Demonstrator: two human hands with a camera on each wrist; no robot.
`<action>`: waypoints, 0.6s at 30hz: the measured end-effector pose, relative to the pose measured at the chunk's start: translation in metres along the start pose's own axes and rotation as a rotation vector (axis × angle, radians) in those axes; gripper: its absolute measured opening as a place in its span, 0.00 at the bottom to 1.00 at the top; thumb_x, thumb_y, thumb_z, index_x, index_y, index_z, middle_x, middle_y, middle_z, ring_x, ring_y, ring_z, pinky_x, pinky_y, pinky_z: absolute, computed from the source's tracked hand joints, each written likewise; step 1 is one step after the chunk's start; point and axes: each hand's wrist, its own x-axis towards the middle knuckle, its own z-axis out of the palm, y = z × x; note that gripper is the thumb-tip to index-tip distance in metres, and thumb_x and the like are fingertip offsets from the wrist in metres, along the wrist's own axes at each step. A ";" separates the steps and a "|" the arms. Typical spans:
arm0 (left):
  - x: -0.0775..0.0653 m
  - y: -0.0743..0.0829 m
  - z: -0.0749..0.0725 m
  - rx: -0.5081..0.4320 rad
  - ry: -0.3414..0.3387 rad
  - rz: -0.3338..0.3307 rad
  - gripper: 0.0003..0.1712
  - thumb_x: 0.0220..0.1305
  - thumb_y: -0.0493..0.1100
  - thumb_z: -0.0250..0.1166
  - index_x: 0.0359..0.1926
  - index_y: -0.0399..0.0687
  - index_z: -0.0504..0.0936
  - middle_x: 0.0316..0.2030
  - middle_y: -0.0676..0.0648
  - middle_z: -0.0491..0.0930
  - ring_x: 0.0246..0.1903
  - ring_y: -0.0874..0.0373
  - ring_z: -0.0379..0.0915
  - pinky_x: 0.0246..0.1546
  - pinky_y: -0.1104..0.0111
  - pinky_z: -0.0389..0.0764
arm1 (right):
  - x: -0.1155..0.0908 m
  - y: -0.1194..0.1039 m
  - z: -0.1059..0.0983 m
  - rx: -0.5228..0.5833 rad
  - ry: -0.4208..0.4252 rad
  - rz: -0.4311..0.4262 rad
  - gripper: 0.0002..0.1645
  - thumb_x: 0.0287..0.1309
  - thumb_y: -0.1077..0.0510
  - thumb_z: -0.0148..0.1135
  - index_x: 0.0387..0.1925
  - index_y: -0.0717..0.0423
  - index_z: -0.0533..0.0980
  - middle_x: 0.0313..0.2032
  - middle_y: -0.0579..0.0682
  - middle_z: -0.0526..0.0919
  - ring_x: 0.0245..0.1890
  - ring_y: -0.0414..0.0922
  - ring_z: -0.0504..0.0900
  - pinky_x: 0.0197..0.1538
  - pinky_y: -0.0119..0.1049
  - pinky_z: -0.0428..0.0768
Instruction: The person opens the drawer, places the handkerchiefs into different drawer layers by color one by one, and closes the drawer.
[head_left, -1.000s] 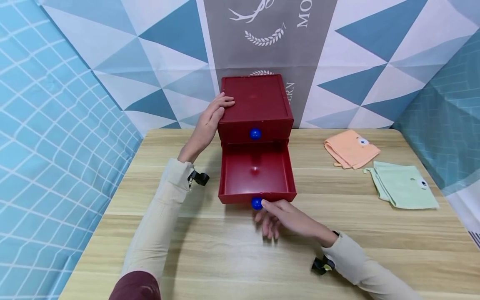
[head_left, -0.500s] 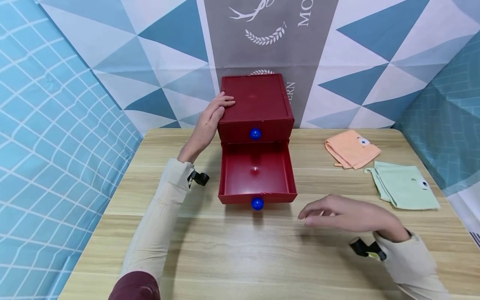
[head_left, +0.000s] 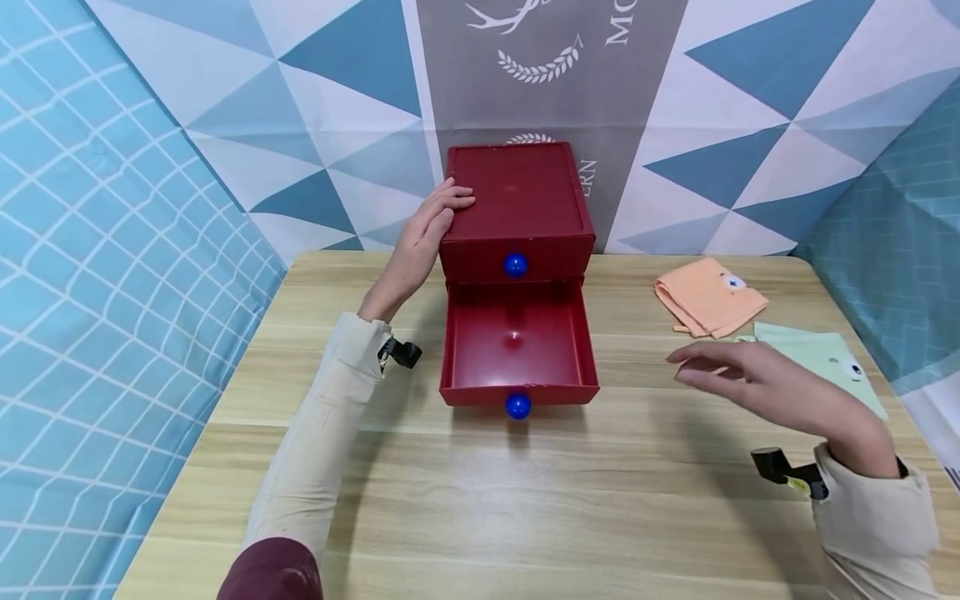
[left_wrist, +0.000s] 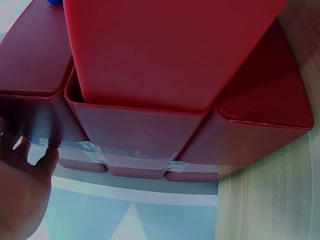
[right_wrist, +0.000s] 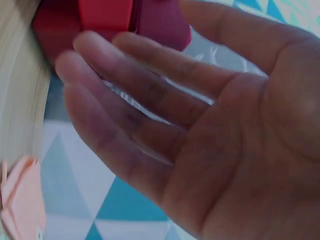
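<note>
A dark red drawer unit (head_left: 517, 192) stands at the back of the table, a blue ball knob (head_left: 516, 265) on its upper drawer front. Below, one drawer (head_left: 517, 346) is pulled out, with nothing inside; its own blue knob (head_left: 517, 407) is free. My left hand (head_left: 416, 237) rests on the unit's top left edge, fingers over the top. In the air right of the drawer hovers my right hand (head_left: 780, 387), holding nothing, fingers loosely extended. Beneath and behind it lies a folded green cloth (head_left: 825, 354), partly hidden. A folded orange cloth (head_left: 711, 297) lies farther back.
The wooden table (head_left: 525, 517) reaches to a patterned backdrop (head_left: 360, 108) behind the unit. In the left wrist view, clear tape (left_wrist: 135, 155) runs across the stacked casings. A blue gridded sheet (head_left: 112, 292) borders the left side.
My right hand has let go of the lower knob and moved right and up, toward the cloths. The left hand and the pulled-out drawer stay in place. The head view has shifted slightly.
</note>
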 end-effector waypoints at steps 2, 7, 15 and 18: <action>0.001 0.001 0.000 -0.006 0.002 0.002 0.22 0.77 0.36 0.43 0.62 0.29 0.74 0.67 0.36 0.68 0.76 0.47 0.45 0.73 0.70 0.49 | 0.001 0.009 -0.003 -0.038 0.045 0.042 0.18 0.70 0.49 0.59 0.56 0.50 0.79 0.48 0.43 0.85 0.46 0.38 0.83 0.45 0.34 0.82; 0.001 0.003 0.001 -0.010 0.004 -0.007 0.22 0.77 0.36 0.42 0.62 0.29 0.74 0.67 0.36 0.68 0.76 0.49 0.46 0.73 0.70 0.49 | 0.007 0.030 -0.007 -0.112 0.097 0.124 0.23 0.71 0.50 0.58 0.58 0.62 0.76 0.47 0.55 0.85 0.48 0.53 0.83 0.48 0.51 0.82; 0.000 0.002 -0.001 -0.004 0.011 -0.009 0.23 0.77 0.37 0.42 0.62 0.29 0.74 0.67 0.36 0.68 0.76 0.49 0.45 0.73 0.70 0.48 | 0.002 0.064 -0.020 -0.199 0.135 0.236 0.29 0.73 0.49 0.54 0.59 0.71 0.72 0.49 0.70 0.80 0.50 0.67 0.78 0.48 0.63 0.76; -0.001 0.002 -0.001 -0.005 0.014 -0.011 0.23 0.77 0.37 0.42 0.62 0.29 0.74 0.67 0.36 0.68 0.76 0.50 0.46 0.73 0.70 0.48 | -0.001 0.077 -0.025 -0.219 0.151 0.267 0.30 0.73 0.48 0.54 0.59 0.73 0.71 0.49 0.72 0.79 0.50 0.68 0.77 0.47 0.64 0.75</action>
